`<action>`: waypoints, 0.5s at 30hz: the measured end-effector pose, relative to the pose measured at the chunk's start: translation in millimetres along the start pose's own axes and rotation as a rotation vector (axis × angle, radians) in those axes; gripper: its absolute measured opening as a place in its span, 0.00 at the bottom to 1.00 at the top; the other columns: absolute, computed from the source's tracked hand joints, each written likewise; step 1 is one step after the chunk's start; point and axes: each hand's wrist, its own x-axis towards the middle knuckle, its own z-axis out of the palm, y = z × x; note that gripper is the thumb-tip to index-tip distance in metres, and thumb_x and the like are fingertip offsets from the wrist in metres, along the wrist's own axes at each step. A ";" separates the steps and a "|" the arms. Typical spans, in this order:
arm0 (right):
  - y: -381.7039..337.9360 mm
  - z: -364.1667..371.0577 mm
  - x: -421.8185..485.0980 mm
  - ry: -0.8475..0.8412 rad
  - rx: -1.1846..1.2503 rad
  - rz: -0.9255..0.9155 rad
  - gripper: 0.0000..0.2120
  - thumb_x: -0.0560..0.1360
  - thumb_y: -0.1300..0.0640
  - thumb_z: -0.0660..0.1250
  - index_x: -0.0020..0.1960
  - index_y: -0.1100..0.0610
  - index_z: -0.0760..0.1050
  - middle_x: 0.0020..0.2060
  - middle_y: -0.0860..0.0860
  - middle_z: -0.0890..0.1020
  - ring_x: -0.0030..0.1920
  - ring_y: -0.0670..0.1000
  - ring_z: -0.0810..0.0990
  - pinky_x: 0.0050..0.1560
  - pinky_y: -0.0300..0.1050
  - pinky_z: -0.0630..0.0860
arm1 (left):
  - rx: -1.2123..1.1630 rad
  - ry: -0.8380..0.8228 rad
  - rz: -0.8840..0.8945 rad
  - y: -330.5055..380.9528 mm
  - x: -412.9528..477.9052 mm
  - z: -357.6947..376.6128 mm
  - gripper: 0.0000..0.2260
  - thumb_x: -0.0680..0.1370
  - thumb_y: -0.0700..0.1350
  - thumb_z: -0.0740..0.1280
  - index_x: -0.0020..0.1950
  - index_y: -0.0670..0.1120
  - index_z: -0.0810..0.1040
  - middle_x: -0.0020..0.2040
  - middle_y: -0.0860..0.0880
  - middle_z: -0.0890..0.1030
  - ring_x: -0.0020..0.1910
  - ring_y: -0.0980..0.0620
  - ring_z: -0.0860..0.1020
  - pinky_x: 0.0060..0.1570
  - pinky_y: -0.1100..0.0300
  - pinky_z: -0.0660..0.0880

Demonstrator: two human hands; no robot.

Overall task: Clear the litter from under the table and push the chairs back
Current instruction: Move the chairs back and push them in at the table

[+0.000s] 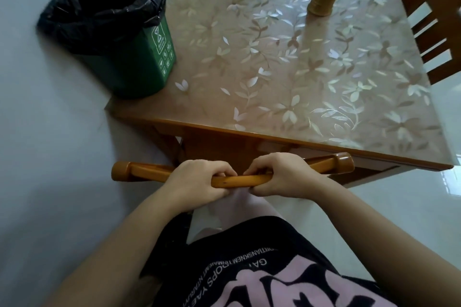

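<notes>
Both hands, left (199,182) and right (282,177), clamped on chair (239,179) rail; push straight, evenly, under table (287,143) edge

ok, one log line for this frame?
phase: push-back | left hand: grips chair rail | right hand: grips chair rail | bin: beside table

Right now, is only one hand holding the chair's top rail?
No, the left hand and the right hand both grip the chair's top rail, side by side near its middle.
</notes>
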 end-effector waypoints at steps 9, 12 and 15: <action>-7.3 5.5 -10.9 0.062 -0.016 0.054 0.12 0.62 0.45 0.70 0.46 0.41 0.79 0.33 0.43 0.80 0.34 0.43 0.77 0.33 0.39 0.73 | -0.120 -0.094 0.076 -3.3 -0.8 -5.4 0.14 0.70 0.50 0.72 0.55 0.58 0.80 0.41 0.64 0.78 0.44 0.66 0.76 0.43 0.72 0.72; -13.1 10.2 -7.8 0.097 -0.002 0.060 0.11 0.62 0.45 0.69 0.45 0.40 0.78 0.33 0.43 0.81 0.34 0.43 0.78 0.34 0.40 0.75 | -0.121 -0.101 0.090 -10.7 -2.4 -11.6 0.15 0.70 0.49 0.73 0.55 0.57 0.80 0.39 0.67 0.77 0.45 0.67 0.75 0.42 0.76 0.71; -21.1 14.4 1.2 0.125 0.010 0.052 0.10 0.63 0.45 0.69 0.44 0.40 0.78 0.34 0.43 0.81 0.34 0.43 0.78 0.34 0.40 0.76 | -0.129 -0.105 0.079 -23.1 -0.7 -19.9 0.15 0.69 0.47 0.74 0.54 0.58 0.80 0.40 0.66 0.79 0.44 0.66 0.77 0.41 0.75 0.71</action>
